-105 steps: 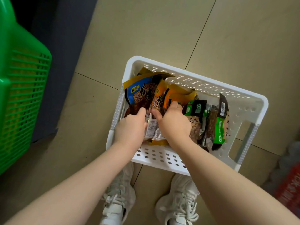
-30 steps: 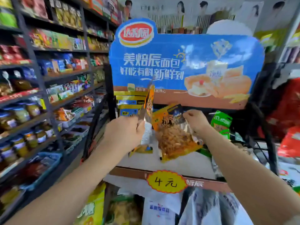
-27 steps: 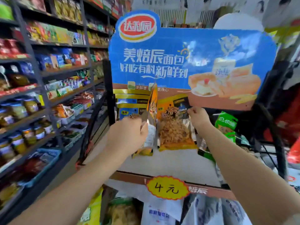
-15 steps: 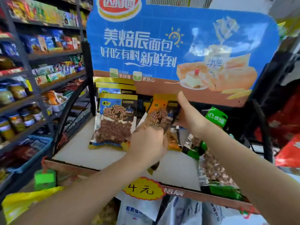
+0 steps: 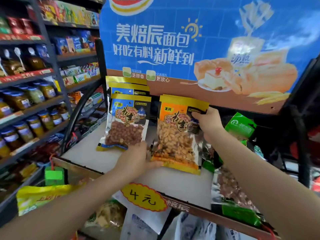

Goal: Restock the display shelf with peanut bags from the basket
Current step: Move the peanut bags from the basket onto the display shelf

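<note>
- Landmark: the display shelf [image 5: 97, 158], a pale flat board under a large blue bread poster [image 5: 199, 49], with a yellow price tag [image 5: 143, 196] on its front edge.
- Orange peanut bag [image 5: 174, 134]: stands near the middle of the shelf, leaning back toward the poster, its bottom edge resting on the board. More than one orange top edge shows at its upper rim, so a second bag may lie behind it; this cannot be told for certain.
- Right hand [image 5: 208, 122]: fingers pinched on the upper right corner of the orange bag, thumb in front of the pack.
- Left hand [image 5: 140, 157]: at the lower left corner of the orange bag, fingers curled against its bottom edge; whether they truly clasp the bag or only steady it cannot be told.
- Blue peanut bags [image 5: 127, 122]: a row of three or so at the left of the shelf, just beside the orange bag, standing one behind another and leaning back.
- Green snack bags [image 5: 239, 127]: at the right end of the shelf, partly hidden by the right forearm.
- Store racks [image 5: 31, 101] to the left of the shelf carry jars and boxed goods.
- The basket does not appear in this view.
</note>
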Motion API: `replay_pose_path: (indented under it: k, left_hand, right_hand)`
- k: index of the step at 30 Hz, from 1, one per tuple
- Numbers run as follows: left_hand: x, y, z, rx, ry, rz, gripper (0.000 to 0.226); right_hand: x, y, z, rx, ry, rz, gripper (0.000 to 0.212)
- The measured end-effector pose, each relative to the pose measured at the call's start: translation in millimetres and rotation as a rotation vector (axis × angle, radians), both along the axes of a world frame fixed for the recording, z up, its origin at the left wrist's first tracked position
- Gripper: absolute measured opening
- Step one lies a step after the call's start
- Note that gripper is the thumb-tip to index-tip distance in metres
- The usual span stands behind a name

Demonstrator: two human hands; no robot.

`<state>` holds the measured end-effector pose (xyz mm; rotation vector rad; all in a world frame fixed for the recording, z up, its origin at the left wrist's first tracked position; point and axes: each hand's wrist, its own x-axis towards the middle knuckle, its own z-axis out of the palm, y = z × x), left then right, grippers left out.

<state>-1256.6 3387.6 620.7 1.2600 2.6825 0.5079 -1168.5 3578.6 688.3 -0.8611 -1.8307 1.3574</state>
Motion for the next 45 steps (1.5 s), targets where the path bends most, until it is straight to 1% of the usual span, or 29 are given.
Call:
replay_pose_path:
  k: [2,3,4,5,7,9,11,13,15,16,18,20,22,24,25,27,29,31,32,34,36,38,42,45]
  left_hand:
    - [1,6,-3,-0.048,0.078,-0.042,0.05]
    - [3,9,-2,-0.068,0.106,-0.059,0.043]
    - [4,13,-2,-0.082,0.125,-0.066,0.041]
    - [4,18,-1,-0.09,0.146,-0.07,0.041]
    - [2,28,0,-0.098,0.193,-0.075,0.04]
    - [0,34,0,-0.104,0.228,-0.083,0.043]
    - [-3,33,-3,-0.082,0.233,-0.101,0.044]
    - [-7,26,-6,-0.051,0.203,-0.119,0.047]
    - [-9,14,-7,-0.045,0.181,-0.142,0.055]
    - [-8,7,-6,-0.031,0.182,-0.151,0.059]
    - [-3,-10,-2,0.033,0.219,-0.192,0.059]
    - [7,-25,5,0.139,0.287,-0.279,0.048]
    - [20,-38,14,0.256,0.291,-0.415,0.032]
    - [36,-48,19,0.407,0.294,-0.617,0.021]
    - [46,-52,18,0.47,0.334,-0.737,0.019]
    - [70,-59,11,0.5,0.377,-0.966,0.019]
    - [96,-63,-9,0.443,0.312,-1.157,0.025]
    - [127,-68,-37,0.35,0.229,-1.305,0.028]
    - [145,-70,-55,0.282,0.21,-1.374,0.029]
    - [184,-74,-89,0.081,0.214,-1.484,0.027]
    - [227,-76,-123,-0.138,0.202,-1.524,0.024]
    - [272,-75,-152,-0.296,0.167,-1.563,0.021]
    - [365,-65,-217,-0.516,0.125,-1.652,0.024]
    - [434,-64,-259,-0.631,0.004,-1.591,0.023]
  right_hand:
    - [-4,-1,4,0.079,-0.02,0.016,0.01]
    - [-5,-2,7,0.147,-0.035,0.028,0.008]
    - [-6,-2,11,0.216,-0.051,0.029,0.005]
    - [-6,-1,15,0.279,-0.062,0.019,0.007]
    - [-3,2,22,0.38,-0.103,-0.028,0.023]
    - [3,5,25,0.426,-0.167,-0.099,0.037]
    - [12,4,23,0.428,-0.212,-0.178,0.046]
    - [20,-3,18,0.453,-0.245,-0.274,0.05]
    - [30,-17,11,0.494,-0.27,-0.352,0.05]
    - [36,-28,8,0.502,-0.277,-0.353,0.048]
    - [51,-52,-1,0.495,-0.286,-0.309,0.04]
    - [68,-79,-9,0.49,-0.297,-0.303,0.031]
    - [85,-107,-18,0.49,-0.287,-0.335,0.028]
    - [107,-134,-27,0.447,-0.257,-0.359,0.023]
    - [121,-147,-34,0.422,-0.239,-0.36,0.018]
    - [155,-170,-52,0.405,-0.26,-0.397,0.013]
    - [194,-191,-77,0.372,-0.335,-0.465,0.015]
    - [236,-211,-107,0.259,-0.4,-0.531,0.015]
    - [258,-220,-125,0.191,-0.432,-0.572,0.015]
    - [300,-240,-162,0.04,-0.5,-0.656,0.017]
    - [344,-263,-199,-0.113,-0.561,-0.712,0.017]
    - [391,-287,-234,-0.244,-0.608,-0.766,0.018]
    - [494,-339,-291,-0.513,-0.661,-0.896,0.019]
    - [568,-369,-332,-0.705,-0.634,-1.034,0.019]
